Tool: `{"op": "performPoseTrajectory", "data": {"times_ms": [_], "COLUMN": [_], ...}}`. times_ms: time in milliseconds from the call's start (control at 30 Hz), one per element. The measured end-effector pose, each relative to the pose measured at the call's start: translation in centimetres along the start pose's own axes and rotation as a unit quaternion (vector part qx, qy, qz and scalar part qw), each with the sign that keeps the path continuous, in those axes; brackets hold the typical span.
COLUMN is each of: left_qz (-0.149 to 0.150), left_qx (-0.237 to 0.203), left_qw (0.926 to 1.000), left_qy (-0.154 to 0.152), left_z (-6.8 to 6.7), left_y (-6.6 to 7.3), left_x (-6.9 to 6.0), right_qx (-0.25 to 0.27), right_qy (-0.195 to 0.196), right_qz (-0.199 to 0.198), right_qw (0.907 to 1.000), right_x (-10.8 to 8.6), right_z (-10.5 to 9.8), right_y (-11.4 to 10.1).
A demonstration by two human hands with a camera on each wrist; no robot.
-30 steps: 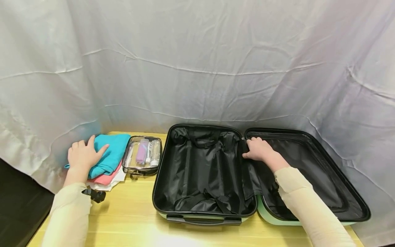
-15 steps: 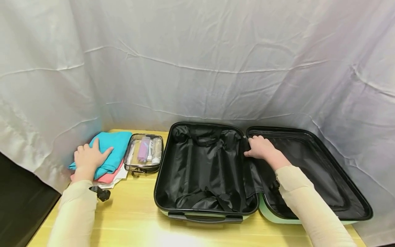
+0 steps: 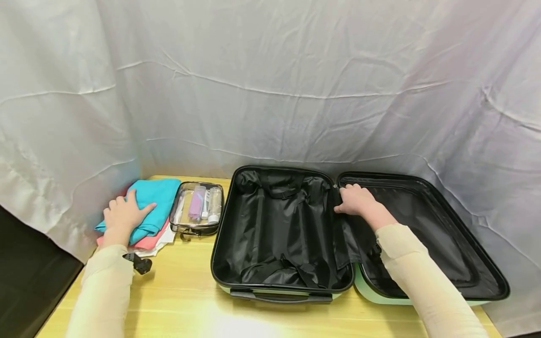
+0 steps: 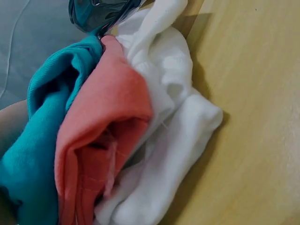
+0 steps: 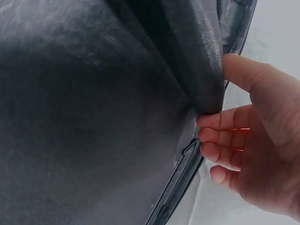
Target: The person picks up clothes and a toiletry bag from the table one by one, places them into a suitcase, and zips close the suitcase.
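Note:
In the head view, my left hand (image 3: 122, 215) rests with spread fingers on a folded teal cloth (image 3: 158, 199), the top of a small stack. Under it lie a coral cloth (image 4: 105, 103) and a white cloth (image 4: 164, 154), their folded edges large in the left wrist view. An unfolded pale green suitcase (image 3: 281, 225) with black lining lies across the middle and right. At its hinge, my right hand (image 5: 262, 126) pinches the edge of a black fabric flap (image 5: 206, 61) between thumb and fingers. A zipper (image 5: 178, 178) runs just below those fingers.
A clear pouch (image 3: 182, 220) with black trim stands between the cloth stack and the suitcase, holding a purple item and bottles. The suitcase's carry handle (image 3: 281, 299) faces the front of the wooden table (image 3: 181, 291). A grey-white curtain (image 3: 270, 84) hangs behind and at both sides.
The head view has shifted slightly. My left hand has moved a little to the right along with the near side of the teal cloth. My right hand keeps its hold on the flap.

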State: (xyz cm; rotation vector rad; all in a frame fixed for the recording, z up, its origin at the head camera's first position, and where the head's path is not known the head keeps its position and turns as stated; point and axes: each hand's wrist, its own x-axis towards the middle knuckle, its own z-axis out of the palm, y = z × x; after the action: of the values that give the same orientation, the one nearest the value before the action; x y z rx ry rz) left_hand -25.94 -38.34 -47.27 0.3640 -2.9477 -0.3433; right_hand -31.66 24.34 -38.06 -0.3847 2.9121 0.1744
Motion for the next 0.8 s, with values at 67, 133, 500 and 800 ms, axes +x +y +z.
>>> {"op": "performPoseTrajectory", "data": {"times_ms": [67, 133, 500, 800], "left_qz": [0.002, 0.008, 0.060, 0.050], "left_qx": [-0.004, -0.010, -0.012, -0.013], "left_qw": [1.0000, 0.9999, 0.9967, 0.9981], "left_qy": [0.004, 0.010, 0.053, 0.033], "left_z": [0.05, 0.11, 0.08, 0.16], "left_y": [0.07, 0.14, 0.73, 0.59], "left_x": [0.01, 0.01, -0.20, -0.33], "right_qx": [0.000, 0.002, 0.008, 0.013], "right_qy": [0.002, 0.003, 0.005, 0.003], "right_qz": [0.001, 0.002, 0.005, 0.004], "right_qw": [1.0000, 1.0000, 0.9999, 0.9999], "right_x": [0.02, 0.04, 0.05, -0.06], "right_z": [0.02, 0.04, -0.05, 0.26], "right_y": [0.01, 0.07, 0.11, 0.00]}}
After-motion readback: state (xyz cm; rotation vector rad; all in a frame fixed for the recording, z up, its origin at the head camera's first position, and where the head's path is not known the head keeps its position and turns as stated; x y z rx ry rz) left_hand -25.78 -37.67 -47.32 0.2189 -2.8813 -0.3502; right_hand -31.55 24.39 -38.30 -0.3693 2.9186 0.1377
